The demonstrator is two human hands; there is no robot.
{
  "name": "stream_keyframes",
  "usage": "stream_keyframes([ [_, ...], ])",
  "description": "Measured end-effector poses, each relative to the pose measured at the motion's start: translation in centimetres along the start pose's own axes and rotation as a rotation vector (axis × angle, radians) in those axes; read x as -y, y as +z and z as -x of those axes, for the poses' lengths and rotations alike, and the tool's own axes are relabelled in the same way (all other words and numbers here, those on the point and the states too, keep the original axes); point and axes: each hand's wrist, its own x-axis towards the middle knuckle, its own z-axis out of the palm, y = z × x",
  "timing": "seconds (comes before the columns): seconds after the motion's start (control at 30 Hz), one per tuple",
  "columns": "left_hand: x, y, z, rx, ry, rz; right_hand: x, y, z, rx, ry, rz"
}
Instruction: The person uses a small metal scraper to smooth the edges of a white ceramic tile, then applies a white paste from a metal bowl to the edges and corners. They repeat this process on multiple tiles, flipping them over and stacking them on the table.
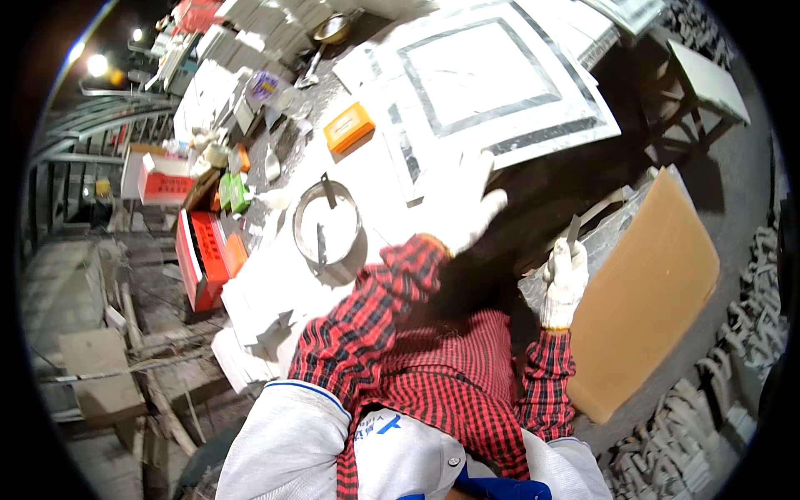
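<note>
My left hand (473,208), in a white glove, reaches over the near edge of the white marble panel (475,71) with dark inlaid frames. Its fingers are spread, and whether it touches the panel I cannot tell. Lower and to the right, my gloved right hand (565,283) is closed around a thin grey blade-like strip (573,228) that points upward. Left of my left forearm stands a round metal bowl (359,223) with white contents. Two dark flat strips (329,192) lie across its rim. An orange box (348,127) sits between bowl and panel.
A brown board (646,292) leans at my right beside a grey plastic-wrapped slab (615,223). A stool (710,79) stands at the far right. On the left are a red carton (202,260), a plastic bottle (264,87) and stacked white tiles (279,25).
</note>
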Motion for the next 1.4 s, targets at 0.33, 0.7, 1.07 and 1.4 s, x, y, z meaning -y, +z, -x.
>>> stream_keyframes([
  [0.33,2.3,-2.1,9.5,-0.123,0.054,0.297,3.6,5.9,2.8,0.239,0.136,0.171],
  [0.7,4.8,-3.7,10.6,-0.004,-0.692,1.556,5.7,13.4,8.5,0.524,0.036,0.56],
  [1.07,7.5,-3.4,10.8,-0.006,-0.299,1.056,8.2,15.4,1.6,0.21,0.076,0.503],
  [1.4,7.5,-3.3,3.6,-0.06,0.032,0.285,7.8,16.4,-9.5,0.336,-0.054,0.655],
])
